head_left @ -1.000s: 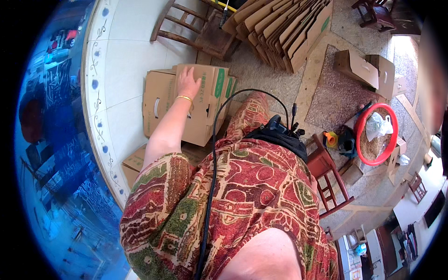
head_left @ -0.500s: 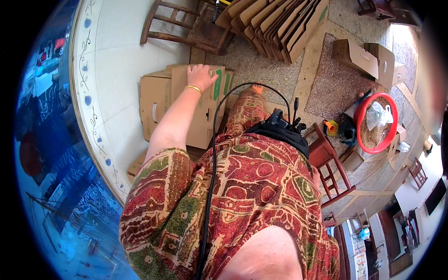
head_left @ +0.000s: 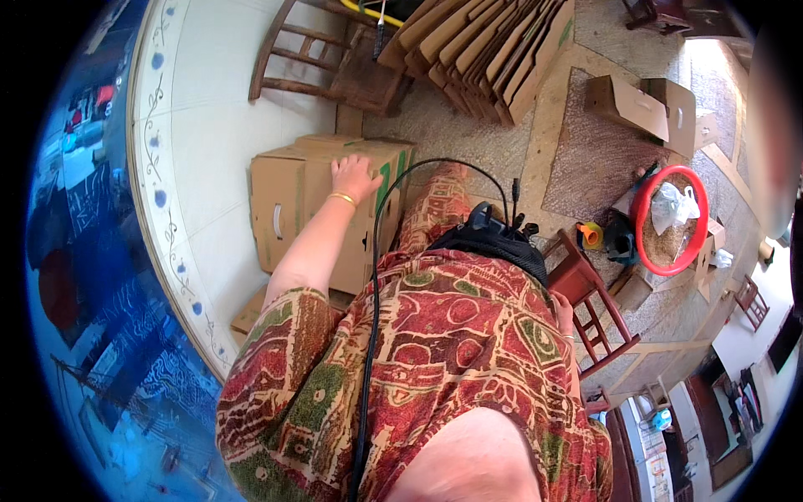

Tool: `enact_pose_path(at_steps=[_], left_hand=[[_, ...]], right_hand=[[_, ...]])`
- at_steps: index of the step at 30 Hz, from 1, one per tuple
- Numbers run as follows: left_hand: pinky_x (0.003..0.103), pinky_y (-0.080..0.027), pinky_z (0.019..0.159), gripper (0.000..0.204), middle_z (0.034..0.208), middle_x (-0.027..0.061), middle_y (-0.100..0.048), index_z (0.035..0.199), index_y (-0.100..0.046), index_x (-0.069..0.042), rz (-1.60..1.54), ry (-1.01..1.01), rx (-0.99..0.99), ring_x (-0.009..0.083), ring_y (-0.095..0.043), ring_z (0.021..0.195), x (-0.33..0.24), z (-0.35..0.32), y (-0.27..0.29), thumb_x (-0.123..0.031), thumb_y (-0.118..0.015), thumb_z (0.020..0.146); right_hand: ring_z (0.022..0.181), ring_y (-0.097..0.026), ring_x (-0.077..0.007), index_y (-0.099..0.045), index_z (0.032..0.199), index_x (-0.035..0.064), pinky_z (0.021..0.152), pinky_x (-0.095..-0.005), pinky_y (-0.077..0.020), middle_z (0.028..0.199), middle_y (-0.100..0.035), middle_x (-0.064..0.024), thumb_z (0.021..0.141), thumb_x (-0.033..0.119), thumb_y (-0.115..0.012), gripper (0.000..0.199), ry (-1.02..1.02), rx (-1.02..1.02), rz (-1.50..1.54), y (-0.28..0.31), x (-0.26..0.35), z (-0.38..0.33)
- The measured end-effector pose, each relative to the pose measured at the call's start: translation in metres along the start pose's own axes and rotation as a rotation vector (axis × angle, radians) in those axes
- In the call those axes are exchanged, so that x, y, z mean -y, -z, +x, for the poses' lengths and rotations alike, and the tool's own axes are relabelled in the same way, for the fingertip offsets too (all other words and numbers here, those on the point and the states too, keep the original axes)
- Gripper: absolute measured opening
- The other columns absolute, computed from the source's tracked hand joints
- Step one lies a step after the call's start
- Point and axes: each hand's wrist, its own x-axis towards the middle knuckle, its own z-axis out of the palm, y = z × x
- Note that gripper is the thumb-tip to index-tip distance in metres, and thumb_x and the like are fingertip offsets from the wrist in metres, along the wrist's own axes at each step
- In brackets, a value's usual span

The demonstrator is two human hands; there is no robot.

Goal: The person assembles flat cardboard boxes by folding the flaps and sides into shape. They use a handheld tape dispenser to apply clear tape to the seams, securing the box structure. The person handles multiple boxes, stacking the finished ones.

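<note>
Our left hand [head_left: 355, 177] was wide, with the fingers set apart, and it lay on the upper edge of a large brown cardboard box with green print [head_left: 355, 238], while the thumb pointed off to its right. How strongly it pressed, we could not tell. Our right hand [head_left: 563, 308] hung low at our side, mostly hidden; we could not tell if it was holding something. Close to it stood a reddish-brown wooden chair [head_left: 575, 276].

Just left of the left hand stood a second brown cardboard box with a white carrying handle [head_left: 268, 197], and farther left was a white tiled wall with a blue flower border [head_left: 217, 159]. Ahead of this hand stood a dark wooden chair [head_left: 368, 71], and ahead to its right, well apart, a row of flattened brown cardboard boxes [head_left: 489, 63].

For doing this step well, we judged that the palm should rest flat and the push should be even, because thin cardboard could bend under single fingertips. It seemed wise to bring also the right hand to the other side of the box if it tilted. We considered also that the black cable [head_left: 369, 351] across our patterned red and green garment [head_left: 468, 335] should not catch on the box's corner.
</note>
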Motion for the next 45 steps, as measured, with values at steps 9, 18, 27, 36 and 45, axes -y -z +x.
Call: enact_pose_path(at_steps=[9, 18, 27, 36, 45], left_hand=[[0.053, -0.019, 0.107, 0.052, 0.121, 0.0103, -0.053, 0.114, -0.058, -0.014, -0.029, 0.028, 0.138, 0.0279, -0.044, 0.118, 0.002, 0.002, 0.008, -0.050, -0.059, 0.076], [0.054, -0.017, 0.108, 0.045, 0.119, 0.0095, -0.055, 0.114, -0.058, -0.013, -0.127, 0.019, -0.028, 0.0272, -0.045, 0.118, -0.007, 0.009, 0.015, -0.045, -0.056, 0.082], [0.051, -0.026, 0.104, 0.032, 0.108, 0.0120, -0.057, 0.105, -0.059, -0.010, -0.224, -0.084, -0.174, 0.0305, -0.049, 0.108, -0.011, -0.009, -0.011, -0.030, -0.060, 0.081], [0.043, -0.042, 0.082, 0.014, 0.090, 0.0139, -0.061, 0.080, -0.063, -0.006, -0.262, 0.076, -0.290, 0.0342, -0.054, 0.093, -0.081, -0.108, -0.025, -0.017, -0.061, 0.072], [0.038, -0.047, 0.083, 0.028, 0.097, 0.0165, -0.065, 0.100, -0.064, -0.004, -1.220, 0.676, 0.163, 0.0315, -0.060, 0.093, -0.214, -0.229, -0.220, -0.024, -0.054, 0.083]], right_hand=[[0.083, -0.063, -0.0159, -0.058, 0.109, -0.0026, 0.070, -0.0246, -0.0502, 0.093, -0.065, -0.0096, 0.087, 0.014, -0.058, 0.028, 0.128, -0.050, -0.041, -0.020, 0.028, -0.008], [0.070, -0.062, -0.0173, -0.057, 0.109, -0.0017, 0.061, -0.0262, -0.0505, 0.090, -0.064, -0.0108, 0.087, 0.014, -0.057, 0.026, 0.077, -0.067, 0.115, -0.025, 0.043, 0.001], [0.069, -0.060, -0.0129, -0.058, 0.109, 0.0000, 0.060, -0.0251, -0.0485, 0.085, -0.064, -0.0063, 0.086, 0.016, -0.058, 0.029, 0.122, 0.039, -0.079, -0.021, 0.097, 0.071], [0.086, -0.064, -0.0323, -0.065, 0.101, 0.0040, 0.077, -0.0360, -0.0495, 0.090, -0.065, -0.0206, 0.082, 0.022, -0.056, 0.028, 0.647, 0.137, -1.057, -0.036, 0.207, 0.228], [0.107, -0.051, -0.0338, -0.060, 0.105, 0.0024, 0.093, -0.0401, -0.0419, 0.111, -0.056, -0.0189, 0.074, 0.019, -0.064, 0.036, 1.131, 0.538, -1.640, -0.116, 0.287, 0.353]])
